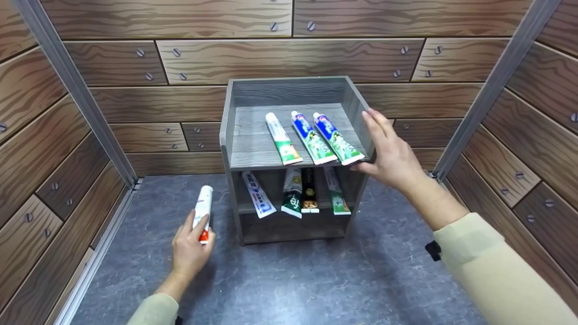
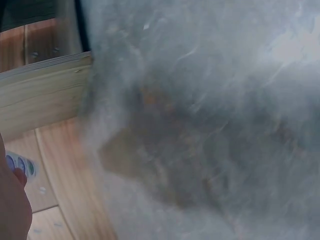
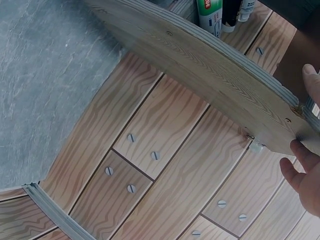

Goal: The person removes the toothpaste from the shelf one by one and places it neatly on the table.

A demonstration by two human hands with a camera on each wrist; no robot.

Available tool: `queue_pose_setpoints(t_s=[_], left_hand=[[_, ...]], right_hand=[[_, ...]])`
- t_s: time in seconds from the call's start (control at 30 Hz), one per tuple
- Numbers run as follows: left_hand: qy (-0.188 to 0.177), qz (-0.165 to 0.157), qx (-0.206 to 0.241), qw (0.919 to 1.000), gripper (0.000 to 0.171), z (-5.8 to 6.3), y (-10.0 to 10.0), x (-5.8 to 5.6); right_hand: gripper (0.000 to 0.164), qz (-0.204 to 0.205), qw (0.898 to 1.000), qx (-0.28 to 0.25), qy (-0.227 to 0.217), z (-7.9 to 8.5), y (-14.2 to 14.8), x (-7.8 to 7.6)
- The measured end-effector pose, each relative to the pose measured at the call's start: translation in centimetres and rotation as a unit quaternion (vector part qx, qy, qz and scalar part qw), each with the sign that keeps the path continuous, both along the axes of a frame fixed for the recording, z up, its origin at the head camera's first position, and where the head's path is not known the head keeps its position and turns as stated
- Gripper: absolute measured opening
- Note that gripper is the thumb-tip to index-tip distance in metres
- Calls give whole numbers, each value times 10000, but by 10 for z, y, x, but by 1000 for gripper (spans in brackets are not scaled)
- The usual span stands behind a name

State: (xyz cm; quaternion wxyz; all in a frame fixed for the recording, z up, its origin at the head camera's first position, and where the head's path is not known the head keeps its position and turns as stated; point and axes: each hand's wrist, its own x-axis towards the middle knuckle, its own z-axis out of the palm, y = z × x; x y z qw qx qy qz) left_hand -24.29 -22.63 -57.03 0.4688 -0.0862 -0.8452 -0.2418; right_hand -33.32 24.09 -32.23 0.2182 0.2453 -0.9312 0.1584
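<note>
My left hand (image 1: 192, 248) pinches a white toothpaste tube (image 1: 203, 205) by its red end, cap pointing up, left of a small grey wooden shelf (image 1: 289, 92). The left wrist view shows only part of the tube (image 2: 21, 165) beside the hand. At the shelf's upper right side wall my right hand (image 1: 393, 158) grips the panel, with the thumb by the front edge and fingers against the outer face (image 3: 215, 80). On the top tier lie a white-green toothpaste tube (image 1: 281, 137) and two blue-green ones (image 1: 312, 137) (image 1: 337, 137), crimped ends toward me.
The tier below holds a white-blue tube (image 1: 258, 195), a dark green tube (image 1: 292, 194), a black tube (image 1: 309, 187) and a white-green tube (image 1: 336, 192), ends jutting forward. Wood-patterned walls (image 1: 289, 58) surround the grey marbled floor (image 1: 289, 280).
</note>
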Motion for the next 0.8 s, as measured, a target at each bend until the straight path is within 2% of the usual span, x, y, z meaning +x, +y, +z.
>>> queue_pose_setpoints(t_s=[0.2,0.37,0.63,0.8], left_hand=[[-373,19,1,9993,40,-24,8,-3],[-744,84,-10,9972,40,-39,14,-3],[-1108,81,112,9938,39,-53,21,-2],[-1297,-68,38,9915,41,-57,22,-2]], right_hand=[[123,-21,10000,18,7,0,0,1],[123,-47,10000,4,-33,0,-1,1],[123,-35,10000,-54,-8,-1,-1,1],[123,-52,10000,-37,-21,0,-1,1]])
